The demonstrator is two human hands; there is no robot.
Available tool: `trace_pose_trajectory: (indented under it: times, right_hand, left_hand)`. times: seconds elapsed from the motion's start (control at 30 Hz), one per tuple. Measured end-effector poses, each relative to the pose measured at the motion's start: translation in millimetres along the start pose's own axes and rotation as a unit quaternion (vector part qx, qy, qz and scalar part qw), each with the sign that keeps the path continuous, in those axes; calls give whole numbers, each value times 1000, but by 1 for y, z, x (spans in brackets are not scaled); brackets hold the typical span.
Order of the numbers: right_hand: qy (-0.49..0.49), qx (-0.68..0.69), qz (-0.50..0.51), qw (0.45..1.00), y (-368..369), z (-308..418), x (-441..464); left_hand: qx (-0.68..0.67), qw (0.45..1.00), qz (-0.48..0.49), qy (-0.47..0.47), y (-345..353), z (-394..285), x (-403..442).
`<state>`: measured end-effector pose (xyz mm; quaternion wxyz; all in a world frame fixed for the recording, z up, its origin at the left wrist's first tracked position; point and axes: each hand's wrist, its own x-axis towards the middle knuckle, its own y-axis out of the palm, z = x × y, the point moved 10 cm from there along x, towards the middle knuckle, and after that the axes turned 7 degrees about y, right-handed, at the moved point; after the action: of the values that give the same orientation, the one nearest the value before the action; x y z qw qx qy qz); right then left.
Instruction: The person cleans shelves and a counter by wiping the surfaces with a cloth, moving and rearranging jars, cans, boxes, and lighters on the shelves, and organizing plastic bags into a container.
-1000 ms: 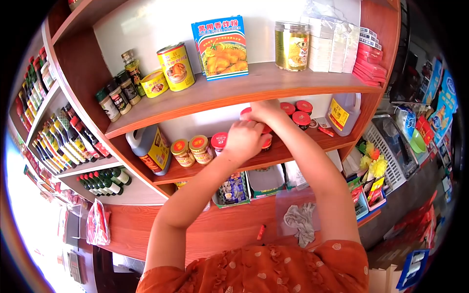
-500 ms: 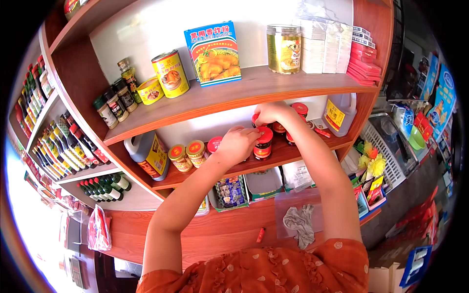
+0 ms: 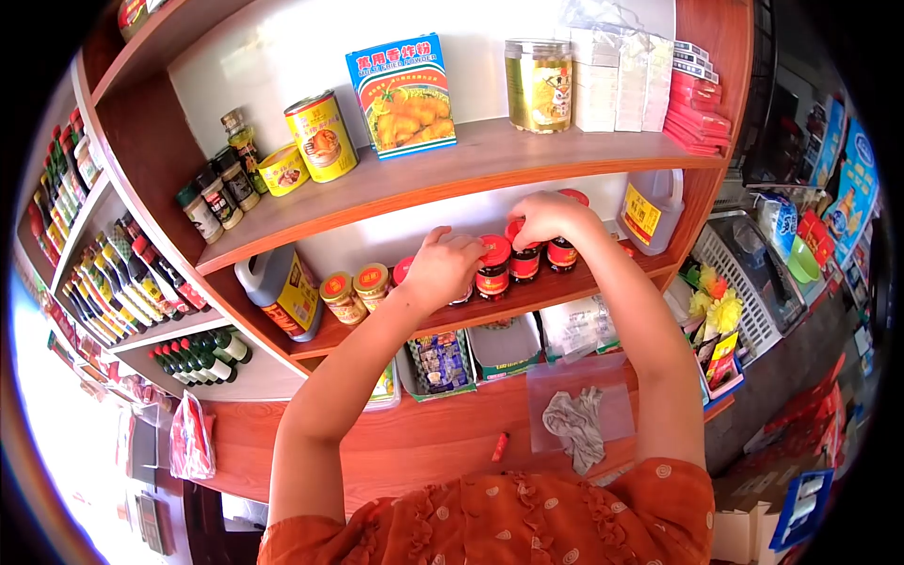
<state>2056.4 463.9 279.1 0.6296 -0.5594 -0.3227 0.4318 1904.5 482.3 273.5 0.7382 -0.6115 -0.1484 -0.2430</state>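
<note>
My right hand [image 3: 554,220] is closed over the red lid of a dark sauce jar [image 3: 524,266] on the middle shelf. My left hand [image 3: 446,268] hovers at the row's left part, fingers apart, fingertips close to the lid of another red-lidded sauce jar [image 3: 492,271]. A jar partly hidden by this hand stands below it, and a red lid [image 3: 402,270] shows just left of it. To the right of the gripped jar stands one more red-lidded jar [image 3: 562,254], with a further lid [image 3: 573,197] behind it.
Two gold-lidded jars [image 3: 343,298] and a large dark jug [image 3: 282,292] stand left; a clear jug [image 3: 650,212] stands right. The upper shelf [image 3: 480,141] overhangs my hands. Below are open boxes [image 3: 504,348], a grey cloth [image 3: 574,424] and a small red tube [image 3: 500,446].
My left hand has moved slightly left, off the front red-lidded jar. My right hand has come forward and right, with a jar under it. The red-lidded jars now stand in a more even row.
</note>
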Motion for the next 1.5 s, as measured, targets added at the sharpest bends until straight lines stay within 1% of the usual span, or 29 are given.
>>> trace_pose_trajectory:
  times: [0.03, 0.13, 0.23, 0.43, 0.5, 0.53, 0.57, 0.6, 0.67, 0.7, 0.8, 0.83, 0.87, 0.97, 1.03, 1.13, 1.17, 1.2, 1.27, 1.3, 1.33, 1.4, 1.5]
  right_hand:
    - [-5, -1, -16, 1000, -1, -1, -3]
    - [10, 10, -9, 1000, 0, -9, -10]
    - [13, 2, -26, 1000, 1, -11, -15]
    - [52, -24, -5, 998, -2, -4, -28]
    - [0, 38, -92, 995, -7, -15, -20]
    - [-26, 67, -135, 988, -16, -19, -21]
    - [-8, 66, -166, 984, -24, -32, -19]
    - [1, 85, -176, 981, -37, -41, -23]
    - [80, 77, -125, 986, -37, -70, -26]
    - [103, 46, -68, 991, -36, -70, -38]
    - [53, 20, -117, 992, -9, -90, -32]
    - [57, 32, -107, 992, -10, -89, -38]
    - [41, 41, -133, 989, -8, -91, -41]
    - [46, 51, -149, 986, -9, -90, -55]
    - [52, 65, -140, 987, -9, -87, -63]
    - [10, 83, -159, 984, -7, -85, -62]
    - [12, 105, -124, 987, -7, -87, -58]
    - [32, 148, -121, 981, -17, -90, -59]
    - [51, 165, -185, 967, -31, -118, -43]
    - [88, 99, -209, 969, -30, -135, -31]
    - [91, 87, -194, 973, -28, -140, -22]
    - [53, 119, -172, 977, -16, -141, -4]
    - [53, 113, -137, 983, -5, -137, 12]
  left_hand:
    - [-3, 1000, -1, -6, 2, 1, 1]
    - [-5, 1000, -1, -17, 5, 4, 4]
    - [4, 1000, 4, -25, 3, 4, 7]
    - [-1, 999, -1, -45, 2, 3, 12]
    - [-19, 998, 1, -54, -1, 3, 11]
    - [-29, 998, -19, -54, -6, 3, 10]
    - [-39, 997, -38, -54, -10, 2, 8]
    - [-49, 996, -57, -54, -15, 1, 5]
    - [-61, 995, -72, -43, -26, -7, 4]
    - [-67, 994, -80, -37, -33, -11, 3]
    - [-102, 990, -91, -21, -46, -28, 0]
    - [-121, 987, -104, -19, -52, -34, -3]
    - [-137, 985, -106, -16, -53, -39, -7]
    - [-177, 978, -114, -6, -58, -53, -25]
    - [-199, 974, -110, -24, -55, -56, -41]
    - [-209, 971, -100, -53, -55, -56, -69]
    - [-208, 971, -96, -64, -56, -56, -79]
    - [-202, 971, -96, -87, -56, -52, -90]
    - [-193, 967, -96, -135, -55, -47, -114]
    - [-204, 963, -87, -151, -50, -46, -124]
    - [-215, 959, -77, -167, -45, -44, -134]
    - [-227, 953, -62, -191, -34, -42, -153]
    - [-227, 948, -53, -216, -26, -45, -175]
